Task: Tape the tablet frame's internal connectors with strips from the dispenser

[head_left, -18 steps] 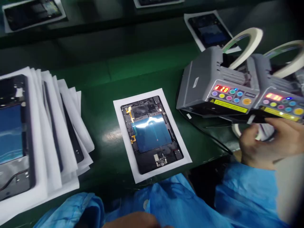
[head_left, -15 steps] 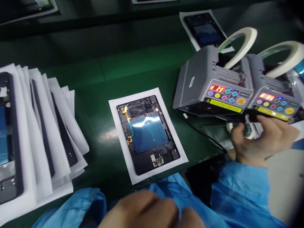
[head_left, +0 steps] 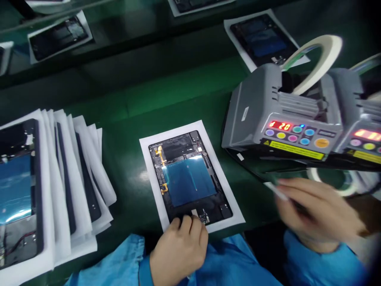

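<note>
An opened tablet (head_left: 190,180) with a blue-filmed battery lies face-down on a white sheet (head_left: 222,178) in front of me. My left hand (head_left: 180,250) rests at its lower edge, fingers curled together and touching it near the small connector board. Whatever is under those fingertips is hidden. Over the bench at the right, my right hand (head_left: 315,210) is blurred by motion. It pinches a short strip of white tape (head_left: 276,190) between thumb and fingers. A grey tape dispenser (head_left: 250,107) with a lit red display stands just beyond that hand.
A second dispenser (head_left: 347,89) sits to the right. Below it lies a white tape roll (head_left: 354,188). Tablets interleaved with white sheets form a stack (head_left: 79,206) at left. Another tablet (head_left: 264,39) lies behind the dispensers; more (head_left: 59,37) rest along the back. A black cable (head_left: 253,172) crosses the bench.
My right hand has come left and away from the dispensers, now with a tape strip visible in it. My left hand has moved onto the tablet's lower edge. The view has shifted.
</note>
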`<control>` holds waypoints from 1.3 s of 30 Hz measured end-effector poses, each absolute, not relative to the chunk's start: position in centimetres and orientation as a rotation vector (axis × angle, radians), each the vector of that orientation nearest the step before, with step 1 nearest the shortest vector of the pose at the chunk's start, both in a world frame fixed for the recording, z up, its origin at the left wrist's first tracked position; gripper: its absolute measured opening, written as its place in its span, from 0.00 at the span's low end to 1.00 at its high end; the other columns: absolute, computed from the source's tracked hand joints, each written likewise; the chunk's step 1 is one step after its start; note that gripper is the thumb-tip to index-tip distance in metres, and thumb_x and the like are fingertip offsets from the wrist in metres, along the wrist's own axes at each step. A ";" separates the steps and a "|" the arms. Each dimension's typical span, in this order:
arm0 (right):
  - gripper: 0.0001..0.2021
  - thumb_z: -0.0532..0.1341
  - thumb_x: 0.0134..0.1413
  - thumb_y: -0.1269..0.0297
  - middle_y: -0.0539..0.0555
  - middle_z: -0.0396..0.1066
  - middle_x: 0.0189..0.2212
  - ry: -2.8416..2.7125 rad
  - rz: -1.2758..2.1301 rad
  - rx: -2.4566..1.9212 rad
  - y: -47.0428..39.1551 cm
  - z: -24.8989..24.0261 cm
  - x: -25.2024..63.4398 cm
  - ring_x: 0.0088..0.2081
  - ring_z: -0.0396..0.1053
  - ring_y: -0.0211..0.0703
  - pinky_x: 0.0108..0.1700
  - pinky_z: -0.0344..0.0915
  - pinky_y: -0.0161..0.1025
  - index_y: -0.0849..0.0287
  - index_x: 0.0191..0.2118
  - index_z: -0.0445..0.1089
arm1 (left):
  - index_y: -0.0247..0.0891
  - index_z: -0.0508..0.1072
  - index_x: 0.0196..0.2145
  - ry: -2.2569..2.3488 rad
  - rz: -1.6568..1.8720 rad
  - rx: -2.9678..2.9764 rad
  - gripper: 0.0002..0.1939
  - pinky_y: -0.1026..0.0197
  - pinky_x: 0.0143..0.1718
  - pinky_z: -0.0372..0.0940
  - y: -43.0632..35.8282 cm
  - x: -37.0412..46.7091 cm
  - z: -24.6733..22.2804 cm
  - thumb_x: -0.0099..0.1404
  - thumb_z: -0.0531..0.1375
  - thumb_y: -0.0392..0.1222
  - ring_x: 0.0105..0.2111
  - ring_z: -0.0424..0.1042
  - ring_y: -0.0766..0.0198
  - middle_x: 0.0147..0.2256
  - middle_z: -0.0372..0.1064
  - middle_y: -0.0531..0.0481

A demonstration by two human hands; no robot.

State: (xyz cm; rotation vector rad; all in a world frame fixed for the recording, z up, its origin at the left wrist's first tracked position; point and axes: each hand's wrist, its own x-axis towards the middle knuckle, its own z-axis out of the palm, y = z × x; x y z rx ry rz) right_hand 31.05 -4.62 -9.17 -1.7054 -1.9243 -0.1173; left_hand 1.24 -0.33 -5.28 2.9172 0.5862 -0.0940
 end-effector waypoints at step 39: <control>0.17 0.50 0.67 0.58 0.59 0.69 0.43 -2.325 0.187 -1.456 5.3 -11.0 24.1 0.35 0.69 0.43 0.31 0.66 0.40 0.66 0.52 0.65 | 0.39 0.71 0.32 1.038 0.195 2.780 0.10 0.59 0.25 0.57 11.2 5.0 -7.9 0.69 0.53 0.35 0.24 0.65 0.63 0.24 0.65 0.54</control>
